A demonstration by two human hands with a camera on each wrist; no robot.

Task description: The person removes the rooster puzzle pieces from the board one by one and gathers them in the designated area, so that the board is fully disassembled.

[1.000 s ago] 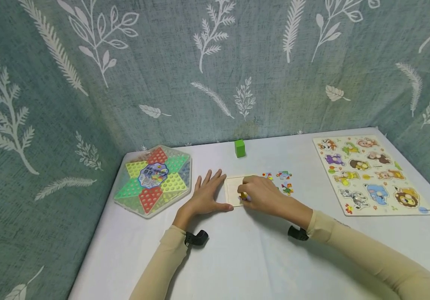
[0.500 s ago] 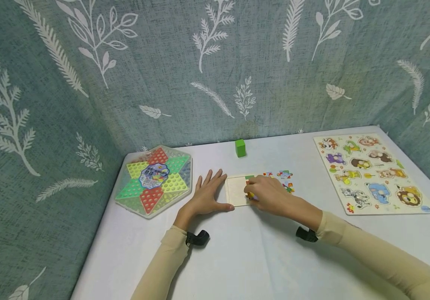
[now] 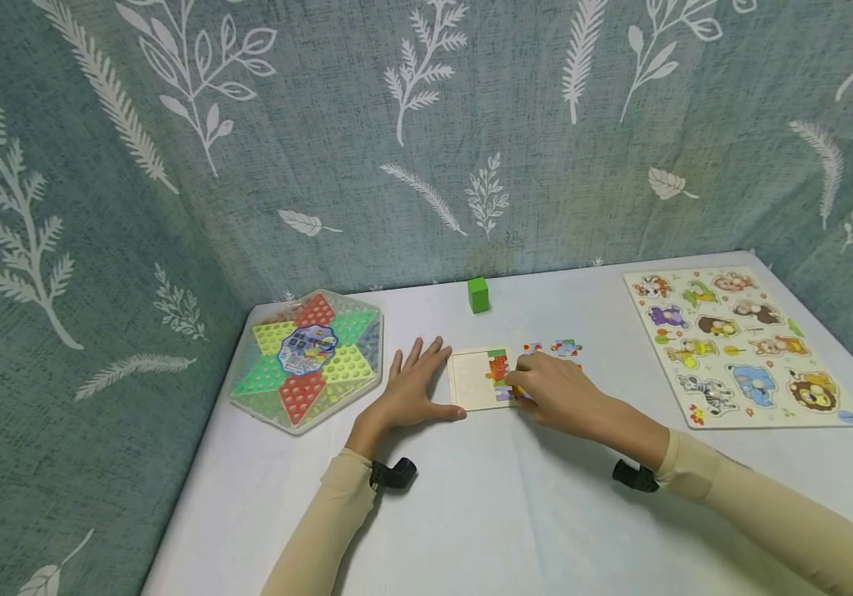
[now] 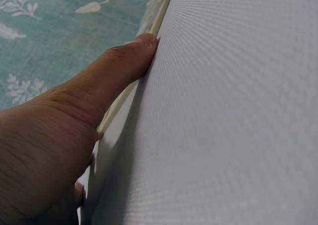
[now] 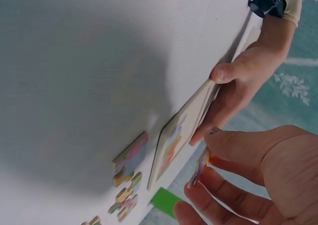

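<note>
My left hand (image 3: 407, 393) lies with spread fingers along the left side of a small wooden puzzle tray (image 3: 471, 385). Its thumb (image 4: 136, 53) touches the tray's near edge in the left wrist view. Joined, brightly coloured jigsaw pieces (image 3: 498, 366) fill a strip at the tray's right side, while pale wood shows on the left. Over the right edge, my right hand (image 3: 567, 397) pinches a jigsaw piece (image 5: 199, 166) between thumb and fingertips. Seen from the right wrist, that piece is tilted, apart from the tray. Loose pieces (image 3: 566, 348) lie right of the tray, partly hidden by the right hand.
Behind the tray stands a green block (image 3: 478, 295). A hexagonal Chinese checkers board (image 3: 366, 382) is at the left, and a large animal peg puzzle (image 3: 761, 420) at the right. A patterned cloth (image 3: 337, 165) rises behind the white table (image 3: 456, 513).
My right hand has shifted right across the tray with the jigsaw piece, uncovering joined pieces formerly hidden beneath it. The left hand has stayed in place.
</note>
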